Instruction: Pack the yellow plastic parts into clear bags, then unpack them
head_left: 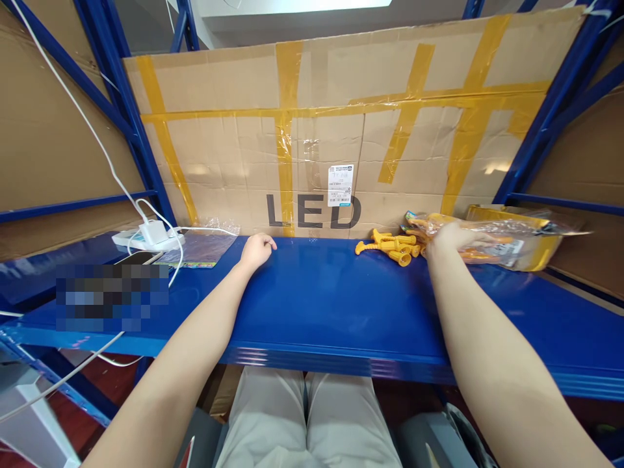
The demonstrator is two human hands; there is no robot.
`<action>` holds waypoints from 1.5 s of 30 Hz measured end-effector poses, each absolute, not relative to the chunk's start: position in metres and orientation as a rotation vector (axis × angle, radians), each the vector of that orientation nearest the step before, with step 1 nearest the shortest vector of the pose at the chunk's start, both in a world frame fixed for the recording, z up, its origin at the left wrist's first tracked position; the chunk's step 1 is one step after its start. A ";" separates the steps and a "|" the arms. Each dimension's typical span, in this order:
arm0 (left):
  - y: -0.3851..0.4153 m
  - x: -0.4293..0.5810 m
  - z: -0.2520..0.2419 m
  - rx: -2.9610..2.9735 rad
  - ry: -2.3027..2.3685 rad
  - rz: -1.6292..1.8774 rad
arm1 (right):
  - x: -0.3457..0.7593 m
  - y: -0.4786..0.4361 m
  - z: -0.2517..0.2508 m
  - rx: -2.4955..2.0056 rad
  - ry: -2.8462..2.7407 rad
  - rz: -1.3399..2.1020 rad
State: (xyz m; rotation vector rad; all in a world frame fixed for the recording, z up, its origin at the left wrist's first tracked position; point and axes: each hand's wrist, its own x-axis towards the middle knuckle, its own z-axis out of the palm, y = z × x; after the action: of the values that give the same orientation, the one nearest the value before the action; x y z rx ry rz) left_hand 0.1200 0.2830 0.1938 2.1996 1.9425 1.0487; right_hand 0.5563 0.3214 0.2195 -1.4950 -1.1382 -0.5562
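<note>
1 head-worn view, forward and down

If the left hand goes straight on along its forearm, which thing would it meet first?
Probably the cardboard, near its printed L. Nothing else shows between it and the left hand, though the gap is hard to judge.

Right hand (452, 238) blurs against the clear bag (517, 229), fingertips indistinct; pixels part-cover a dark device (138, 258); white label (340, 185), illegible!
</note>
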 end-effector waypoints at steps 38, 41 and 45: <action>0.274 0.124 0.200 2.017 2.291 0.098 | 0.462 0.316 0.180 -1.933 -2.301 -0.252; 0.266 0.131 0.205 2.130 2.153 0.044 | 0.461 0.316 0.181 -1.930 -2.307 -0.251; 0.261 0.134 0.209 2.213 1.946 0.125 | 0.461 0.314 0.182 -1.923 -2.318 -0.236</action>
State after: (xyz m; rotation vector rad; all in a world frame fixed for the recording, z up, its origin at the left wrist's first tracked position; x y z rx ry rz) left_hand 0.1339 0.2615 0.2086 2.2129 1.9457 0.1246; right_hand 0.4609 0.3144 0.1819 -1.9230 -2.3179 -0.2362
